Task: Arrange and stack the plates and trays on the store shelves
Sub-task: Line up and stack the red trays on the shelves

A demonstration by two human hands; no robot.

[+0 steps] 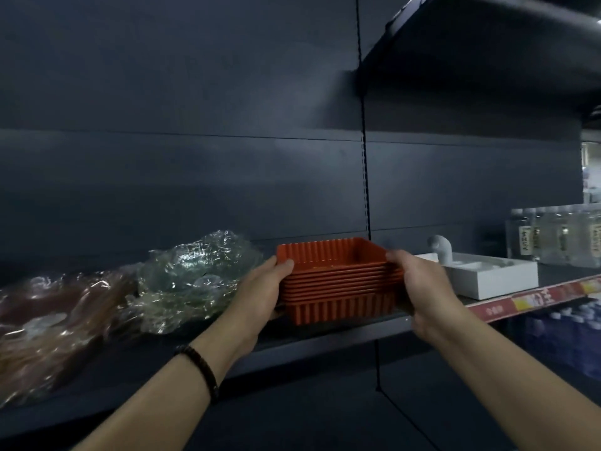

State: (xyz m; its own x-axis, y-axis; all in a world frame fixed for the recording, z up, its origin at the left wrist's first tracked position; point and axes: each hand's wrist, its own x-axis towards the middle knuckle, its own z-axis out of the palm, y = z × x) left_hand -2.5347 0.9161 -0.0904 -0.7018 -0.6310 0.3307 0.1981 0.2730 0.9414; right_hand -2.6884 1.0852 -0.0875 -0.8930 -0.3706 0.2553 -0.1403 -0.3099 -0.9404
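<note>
A stack of several nested orange ribbed square trays (338,281) stands on the dark shelf (325,333), near its front edge. My left hand (260,291) grips the stack's left side, thumb over the top rim. On the right side my right hand (422,288) holds the stack, fingers wrapped round the corner. Whether the stack's bottom rests on the shelf or is just lifted cannot be told.
Crumpled clear plastic wrap (195,275) lies left of the trays, with a brownish wrapped bundle (48,320) further left. A white box tray with a grey pipe piece (481,275) sits to the right, clear bottles (553,239) behind it. Another shelf (487,43) hangs overhead right.
</note>
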